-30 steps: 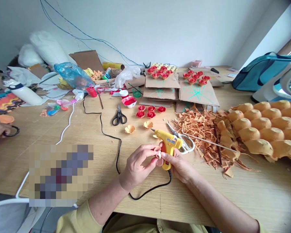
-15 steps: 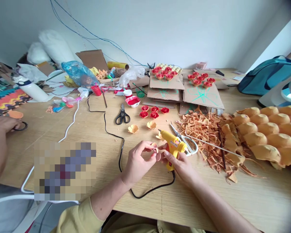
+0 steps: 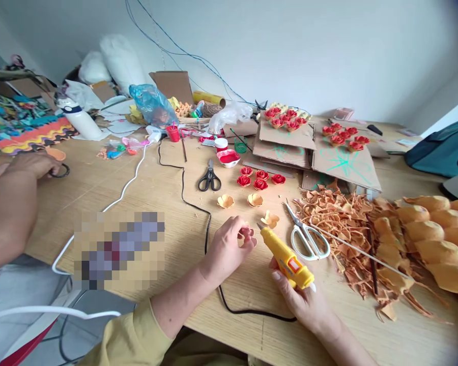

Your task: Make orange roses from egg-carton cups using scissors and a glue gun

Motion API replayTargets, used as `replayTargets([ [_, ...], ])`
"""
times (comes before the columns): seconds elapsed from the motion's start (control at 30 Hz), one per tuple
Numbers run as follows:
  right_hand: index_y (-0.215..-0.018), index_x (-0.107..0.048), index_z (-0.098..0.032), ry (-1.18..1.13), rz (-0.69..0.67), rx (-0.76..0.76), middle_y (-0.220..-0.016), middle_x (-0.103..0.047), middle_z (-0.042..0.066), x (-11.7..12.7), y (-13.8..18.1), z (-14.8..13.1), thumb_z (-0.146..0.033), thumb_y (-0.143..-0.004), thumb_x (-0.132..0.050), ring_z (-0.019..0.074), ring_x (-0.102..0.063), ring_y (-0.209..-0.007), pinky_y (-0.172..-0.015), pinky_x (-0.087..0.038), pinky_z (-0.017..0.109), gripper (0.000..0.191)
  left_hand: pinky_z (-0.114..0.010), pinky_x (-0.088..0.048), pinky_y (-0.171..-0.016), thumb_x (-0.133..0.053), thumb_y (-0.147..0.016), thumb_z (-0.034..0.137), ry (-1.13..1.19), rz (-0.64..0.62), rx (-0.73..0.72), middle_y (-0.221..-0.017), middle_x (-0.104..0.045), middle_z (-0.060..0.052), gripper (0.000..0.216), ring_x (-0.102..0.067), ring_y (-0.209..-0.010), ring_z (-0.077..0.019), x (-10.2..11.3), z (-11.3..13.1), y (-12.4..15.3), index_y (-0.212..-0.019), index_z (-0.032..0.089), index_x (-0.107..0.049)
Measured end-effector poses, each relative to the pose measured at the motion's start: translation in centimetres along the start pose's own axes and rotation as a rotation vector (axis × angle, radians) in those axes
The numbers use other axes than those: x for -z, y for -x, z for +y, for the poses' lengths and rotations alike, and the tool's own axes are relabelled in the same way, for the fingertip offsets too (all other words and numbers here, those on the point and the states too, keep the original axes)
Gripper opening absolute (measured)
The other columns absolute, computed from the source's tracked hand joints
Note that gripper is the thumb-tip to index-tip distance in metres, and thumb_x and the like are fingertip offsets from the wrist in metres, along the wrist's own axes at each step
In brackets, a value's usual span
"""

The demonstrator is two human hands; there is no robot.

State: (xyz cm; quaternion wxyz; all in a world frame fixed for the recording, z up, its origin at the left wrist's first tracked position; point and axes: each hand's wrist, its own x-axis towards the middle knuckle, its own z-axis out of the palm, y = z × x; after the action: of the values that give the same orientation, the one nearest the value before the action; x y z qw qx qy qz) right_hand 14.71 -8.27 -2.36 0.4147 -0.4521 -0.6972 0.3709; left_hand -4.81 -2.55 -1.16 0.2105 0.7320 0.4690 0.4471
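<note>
My left hand [image 3: 229,246] is closed, pinching a small tan paper flower piece [image 3: 245,237] between its fingertips just above the wooden table [image 3: 145,203]. My right hand [image 3: 303,297] grips a yellow glue gun [image 3: 286,256], whose nozzle points up-left at the piece, very close to it. The gun's black cord [image 3: 198,213] trails under my left arm and across the table. A loose tan petal piece [image 3: 270,219] lies just beyond the nozzle. Two tan paper cups [image 3: 226,202] [image 3: 255,200] sit farther back.
White scissors [image 3: 309,239] lie right of the gun, beside a heap of tan paper scraps [image 3: 339,223] and egg trays [image 3: 435,229]. Black scissors [image 3: 209,178], red paper roses [image 3: 260,178], a paint bowl [image 3: 228,157] and cardboard [image 3: 343,157] lie behind. Another person's arm [image 3: 11,203] rests at left.
My right hand has picked the glue gun up from standing and tilted its nozzle toward the piece. My left hand now holds the piece alone. The view has shifted left.
</note>
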Motion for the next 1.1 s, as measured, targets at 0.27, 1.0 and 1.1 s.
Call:
replayTargets([
  [0.27, -0.084, -0.057, -0.023, 0.118, -0.091, 0.006, -0.075, -0.057, 0.002, -0.3, 0.3, 0.2, -0.030, -0.093, -0.059, 0.0182, -0.055, -0.066, -0.065, -0.045, 0.031, 0.012, -0.033, -0.054, -0.073, -0.055, -0.079, 0.006, -0.236, 0.024, -0.065, -0.082, -0.058, -0.002, 0.018, -0.062, -0.076, -0.0185, 0.1, -0.5, -0.2, -0.086, 0.021, -0.047],
  [1.0, -0.078, -0.044, -0.023, 0.368, -0.063, 0.081, -0.075, -0.046, -0.002, -1.1, 0.2, -0.4, -0.027, -0.096, -0.053, 0.0147, -0.049, -0.066, -0.063, -0.042, 0.027, 0.021, -0.034, -0.054, -0.072, -0.050, -0.084, 0.006, -0.336, 0.003, -0.114, -0.085, -0.056, -0.002, 0.019, -0.062, -0.079, -0.0204, -0.1, -0.5, 0.0, -0.092, 0.022, -0.043],
  [1.1, -0.078, -0.043, -0.023, 0.386, -0.048, 0.092, -0.074, -0.046, -0.002, -1.1, 0.2, -0.4, -0.027, -0.096, -0.053, 0.0147, -0.049, -0.065, -0.063, -0.042, 0.026, 0.021, -0.034, -0.054, -0.072, -0.050, -0.084, 0.006, -0.338, 0.007, -0.119, -0.086, -0.056, -0.003, 0.019, -0.062, -0.079, -0.0204, -0.1, -0.5, 0.0, -0.092, 0.022, -0.043],
])
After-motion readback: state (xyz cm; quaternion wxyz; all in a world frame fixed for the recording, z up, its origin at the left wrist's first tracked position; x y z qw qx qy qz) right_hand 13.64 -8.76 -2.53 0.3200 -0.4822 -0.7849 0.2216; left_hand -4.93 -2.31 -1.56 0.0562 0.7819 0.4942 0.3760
